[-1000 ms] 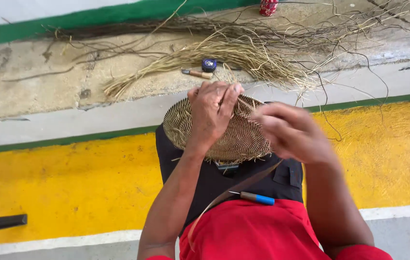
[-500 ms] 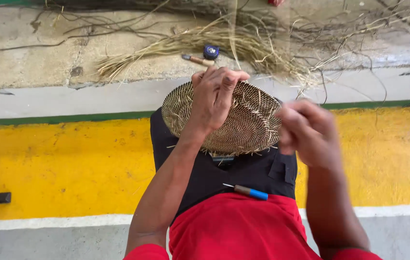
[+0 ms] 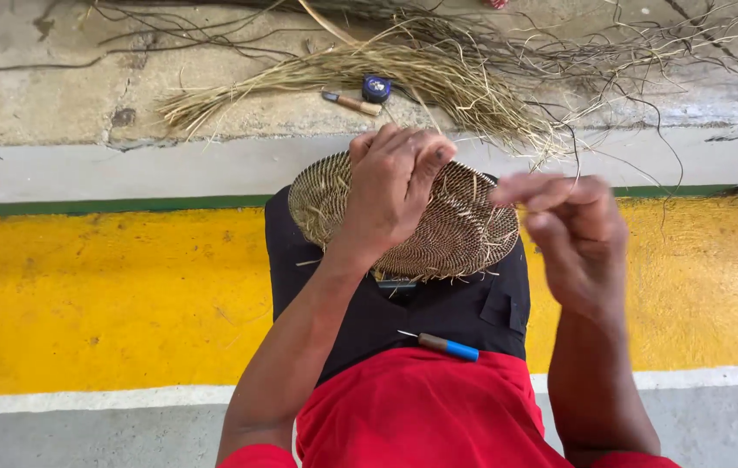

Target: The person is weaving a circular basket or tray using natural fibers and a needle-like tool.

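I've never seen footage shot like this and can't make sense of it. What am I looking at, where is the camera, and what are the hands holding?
The camera sits on a person's head, looking down at their lap. The left hand presses on a round woven basket piece resting on the dark trousers. The right hand, blurred, is raised beside it, fingers pinched; what it pinches is too thin to tell. A blue-handled awl lies on the lap. On the concrete floor beyond lie a bundle of straw fibres, a wooden-handled tool and a small round blue object.
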